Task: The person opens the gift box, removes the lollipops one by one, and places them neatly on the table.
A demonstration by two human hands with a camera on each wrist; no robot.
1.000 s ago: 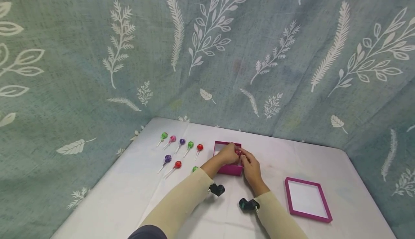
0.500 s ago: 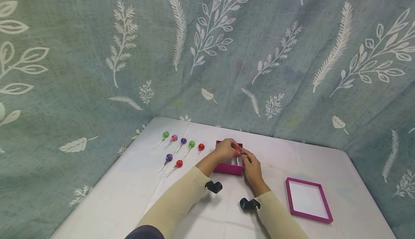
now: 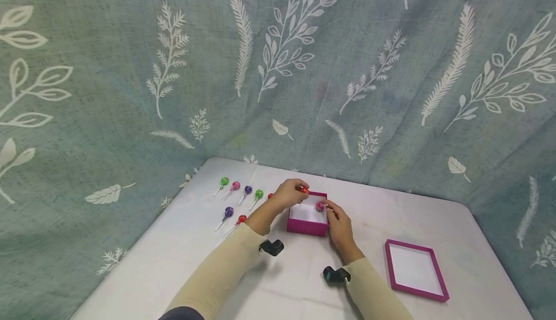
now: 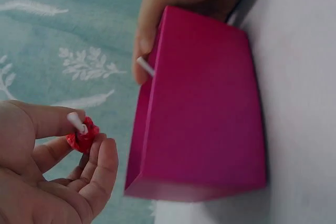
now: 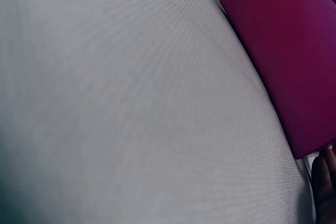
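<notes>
My left hand (image 3: 288, 193) pinches a red lollipop (image 4: 84, 136) above the back left of an open magenta box (image 3: 307, 227). In the left wrist view its white stick points toward the camera. My right hand (image 3: 340, 226) is at the box's right wall, its fingers reaching over the rim. At those fingertips a pink lollipop (image 3: 319, 206) shows inside the box opening, apparently held between them; a white stick (image 4: 146, 66) pokes above the rim there. The thumb's exact hold is hidden. In the right wrist view the box's magenta side (image 5: 283, 61) fills the right.
Lollipops lie in rows on the white cloth at the left: green (image 3: 224, 181), pink (image 3: 235, 185), purple (image 3: 248, 189) and others, some partly behind the left arm. A magenta-rimmed lid (image 3: 417, 269) lies at the right. A patterned curtain (image 3: 278, 69) hangs behind.
My left hand has moved from the box's right side to its back left, carrying the red lollipop away from the right hand. The pink lollipop by the right fingers has come into view.
</notes>
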